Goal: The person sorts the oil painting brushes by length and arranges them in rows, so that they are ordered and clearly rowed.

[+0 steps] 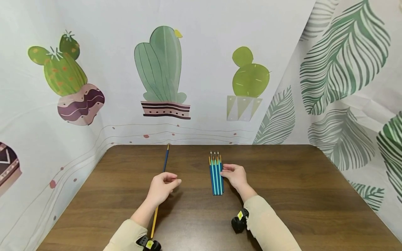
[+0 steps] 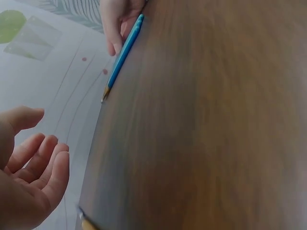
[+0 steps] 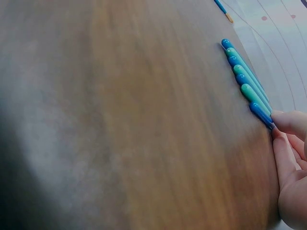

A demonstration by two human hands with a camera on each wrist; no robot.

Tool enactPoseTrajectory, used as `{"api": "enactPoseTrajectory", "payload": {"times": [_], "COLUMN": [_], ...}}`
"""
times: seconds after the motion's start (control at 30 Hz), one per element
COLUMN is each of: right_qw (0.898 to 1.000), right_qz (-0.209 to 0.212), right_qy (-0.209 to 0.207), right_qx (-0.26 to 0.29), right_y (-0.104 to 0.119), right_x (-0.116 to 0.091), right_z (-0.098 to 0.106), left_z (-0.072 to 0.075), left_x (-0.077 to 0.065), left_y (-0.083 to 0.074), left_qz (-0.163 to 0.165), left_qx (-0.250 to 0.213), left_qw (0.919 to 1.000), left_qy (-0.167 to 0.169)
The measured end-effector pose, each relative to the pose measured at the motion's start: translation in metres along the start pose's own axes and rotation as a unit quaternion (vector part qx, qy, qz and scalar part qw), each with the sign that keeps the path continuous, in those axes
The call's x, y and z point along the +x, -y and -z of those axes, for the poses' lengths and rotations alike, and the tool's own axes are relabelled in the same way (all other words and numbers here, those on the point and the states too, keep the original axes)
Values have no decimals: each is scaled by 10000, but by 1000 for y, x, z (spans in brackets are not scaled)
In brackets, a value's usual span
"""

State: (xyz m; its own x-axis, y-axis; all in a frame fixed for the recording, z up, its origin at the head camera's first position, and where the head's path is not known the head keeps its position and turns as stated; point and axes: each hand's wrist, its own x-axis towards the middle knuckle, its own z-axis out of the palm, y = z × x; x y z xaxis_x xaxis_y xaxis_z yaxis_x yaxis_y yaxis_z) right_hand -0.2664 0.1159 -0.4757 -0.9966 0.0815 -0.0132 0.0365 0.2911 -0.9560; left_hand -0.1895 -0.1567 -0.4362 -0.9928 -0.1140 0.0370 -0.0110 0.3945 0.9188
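Though dark, table before pale backdrop

Brush row on table, lone brush to its left

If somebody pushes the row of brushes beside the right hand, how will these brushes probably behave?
The brushes would probably feel light and stiff, being slender and straight. Their rounded, glossy handles may slip or roll. Nothing visible ties them together, so the row might spread apart.
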Motion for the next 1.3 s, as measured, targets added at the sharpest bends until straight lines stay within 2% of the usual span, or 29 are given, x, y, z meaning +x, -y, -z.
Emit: {"api": "enactPoseTrajectory", "payload": {"times": [0.27, 0.53, 0.67, 0.9, 1.1, 1.3], "right_qw": [10000, 10000, 10000, 10000, 10000, 9999], "right_qz": [-19, -57, -78, -26, -9, -39], "right_qy": [19, 19, 23, 33, 43, 55], "right_qx": [89, 49, 47, -77, -61, -87], "right_y": [0, 0, 0, 0, 1, 2], "right_x": [1, 1, 1, 1, 0, -1], "right_z": [1, 0, 0, 1, 1, 1], "left_z": [-20, -34, -41, -56, -71, -85], "left_x": [9, 17, 22, 30, 35, 40], "left_y": [-7, -9, -9, -12, -14, -19], "left_qz": [-66, -71, -27, -139, -56, 174], "left_qx": [-239, -407, -432, -455, -525, -874], "left_qw": [9997, 9991, 9990, 9987, 9981, 9948], "left_qy": [15, 54, 132, 188, 327, 501]}}
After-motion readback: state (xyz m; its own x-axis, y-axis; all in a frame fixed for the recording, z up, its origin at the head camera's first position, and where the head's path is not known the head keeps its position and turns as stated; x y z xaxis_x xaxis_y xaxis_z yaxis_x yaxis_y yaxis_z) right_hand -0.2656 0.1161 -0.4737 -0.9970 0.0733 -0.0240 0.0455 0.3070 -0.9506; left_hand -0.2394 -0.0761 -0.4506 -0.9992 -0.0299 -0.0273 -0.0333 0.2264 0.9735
